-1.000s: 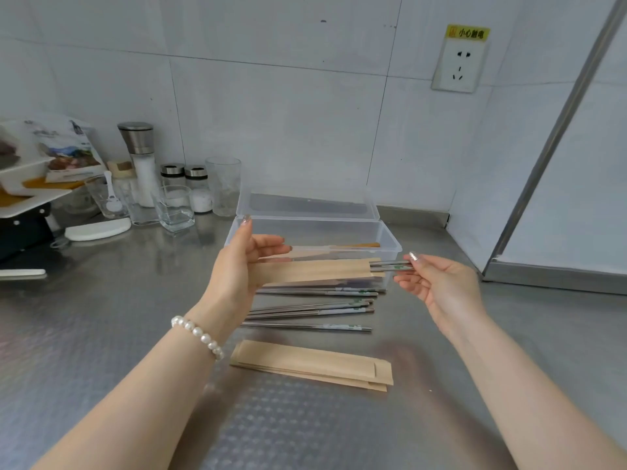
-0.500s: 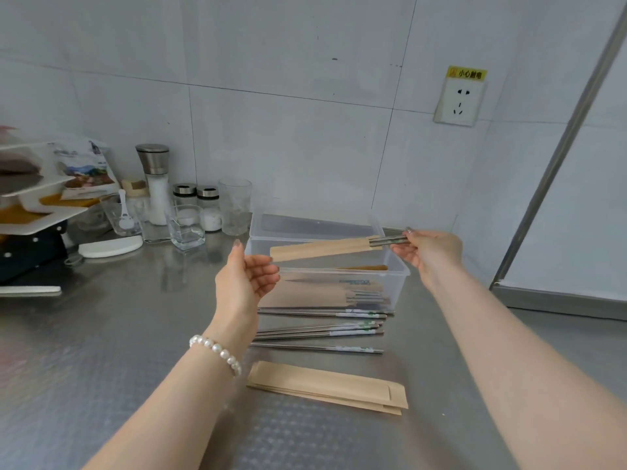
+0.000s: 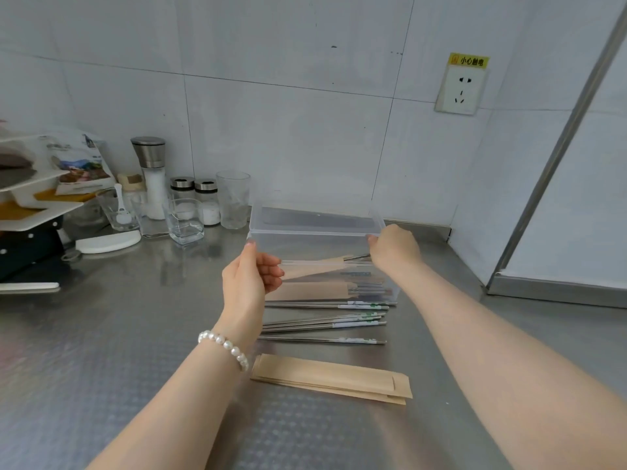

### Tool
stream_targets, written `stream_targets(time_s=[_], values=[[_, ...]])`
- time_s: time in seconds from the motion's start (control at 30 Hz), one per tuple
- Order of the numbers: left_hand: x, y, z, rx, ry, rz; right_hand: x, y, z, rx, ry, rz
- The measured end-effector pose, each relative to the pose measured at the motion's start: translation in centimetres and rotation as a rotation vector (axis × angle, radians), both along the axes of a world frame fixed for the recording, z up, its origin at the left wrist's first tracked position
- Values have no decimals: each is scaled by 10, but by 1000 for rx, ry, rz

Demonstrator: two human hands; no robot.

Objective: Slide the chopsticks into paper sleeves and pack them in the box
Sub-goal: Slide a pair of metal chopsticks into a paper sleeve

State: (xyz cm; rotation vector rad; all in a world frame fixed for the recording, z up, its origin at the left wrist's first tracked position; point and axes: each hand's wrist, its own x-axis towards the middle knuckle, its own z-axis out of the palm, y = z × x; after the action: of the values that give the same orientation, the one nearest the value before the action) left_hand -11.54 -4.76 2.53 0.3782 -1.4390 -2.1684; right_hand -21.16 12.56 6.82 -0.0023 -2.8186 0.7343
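Observation:
A clear plastic box [image 3: 305, 236] stands on the steel counter with its lid [image 3: 315, 218] open behind it. My right hand [image 3: 395, 251] is at the box's right end, pinching the metal tips of a sleeved chopstick pair [image 3: 319, 268] that slants down inside the box. My left hand [image 3: 249, 279] is at the box's left front corner, fingers apart, beside the left end of that sleeve. Another sleeved pair [image 3: 310, 291] lies flat on the box bottom. Several bare metal chopsticks [image 3: 325, 322] lie in front of the box. Nearer me is a stack of empty brown paper sleeves [image 3: 330, 379].
At the back left stand a grinder [image 3: 151, 174], two shakers [image 3: 195, 201], drinking glasses [image 3: 234, 198] and a tiered tray rack [image 3: 23, 198]. A white lid-like piece [image 3: 108, 240] lies near them. The wall corner and a metal door frame [image 3: 556, 164] close off the right side.
My right hand carried the sleeved pair from in front of the box, up over it, and down into it. My left hand let go of the sleeve and moved to the box's left corner.

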Motion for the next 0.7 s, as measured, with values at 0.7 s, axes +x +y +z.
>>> stream_targets(time_s=[0.7], values=[[30,44,-17,-1433,-105,-836,74,57,-27,-18,-469,674]])
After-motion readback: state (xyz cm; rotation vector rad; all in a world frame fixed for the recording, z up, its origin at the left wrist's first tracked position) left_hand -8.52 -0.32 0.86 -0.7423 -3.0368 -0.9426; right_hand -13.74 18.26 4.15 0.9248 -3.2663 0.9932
